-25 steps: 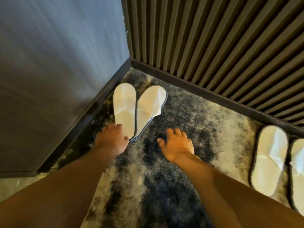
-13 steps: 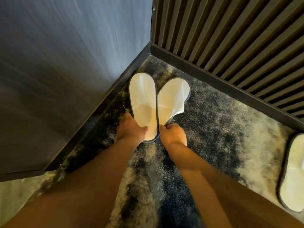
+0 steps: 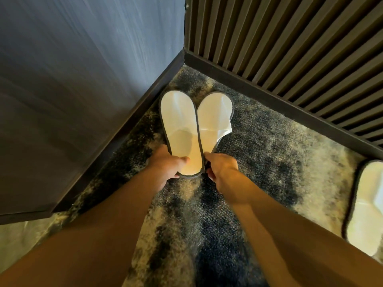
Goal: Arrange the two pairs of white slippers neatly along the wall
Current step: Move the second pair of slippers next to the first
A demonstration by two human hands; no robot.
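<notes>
Room: mottled carpet (image 3: 259,162) meeting slatted wall (image 3: 290,48).
Pair in corner: left slipper (image 3: 178,125), right slipper (image 3: 213,119), heels touching.
Left hand (image 3: 165,166): fingers pinching left slipper's heel.
Right hand (image 3: 221,170): fingers curled around right slipper's heel.
Third slipper (image 3: 366,208): carpet's right edge.

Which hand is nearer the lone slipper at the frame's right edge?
Right. The right hand grips a heel of the corner pair, across open carpet from the lone slipper; the left hand, holding the other heel, lies farther away.
</notes>
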